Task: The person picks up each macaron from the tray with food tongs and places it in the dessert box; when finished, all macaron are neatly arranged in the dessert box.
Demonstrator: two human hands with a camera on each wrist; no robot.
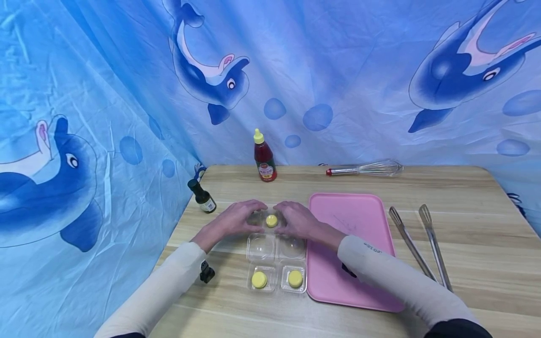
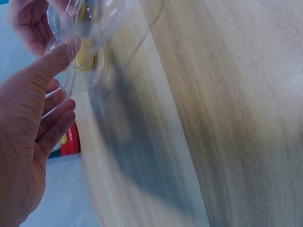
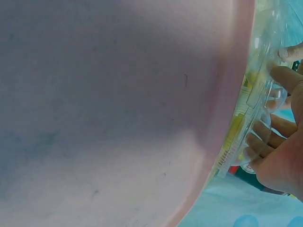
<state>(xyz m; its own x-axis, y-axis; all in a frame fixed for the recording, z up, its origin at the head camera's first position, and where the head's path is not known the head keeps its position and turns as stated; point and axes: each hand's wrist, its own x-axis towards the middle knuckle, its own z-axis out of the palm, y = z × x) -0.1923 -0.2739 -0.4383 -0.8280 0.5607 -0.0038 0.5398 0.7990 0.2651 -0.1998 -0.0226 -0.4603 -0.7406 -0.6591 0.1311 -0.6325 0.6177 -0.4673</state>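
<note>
Between the two hands at mid-table, a clear plastic container (image 1: 270, 230) with a domed lid holds a round yellow piece (image 1: 272, 220). My left hand (image 1: 243, 217) grips its left side, thumb on the rim and fingers curved along the far side in the left wrist view. From the right, my right hand (image 1: 299, 219) holds the clear plastic, its fingers (image 3: 258, 142) showing behind the dome. Nearer me, two square clear trays each carry a yellow disc, one on the left (image 1: 259, 280) and one on the right (image 1: 295, 279). Their domed lids (image 1: 261, 247) lie folded back.
A pink tray (image 1: 351, 281) lies right beside the containers. Two metal tongs-like tools (image 1: 416, 251) rest further right, a whisk (image 1: 367, 168) at the back. A red sauce bottle (image 1: 265, 159) and a small dark bottle (image 1: 203, 197) stand behind and left.
</note>
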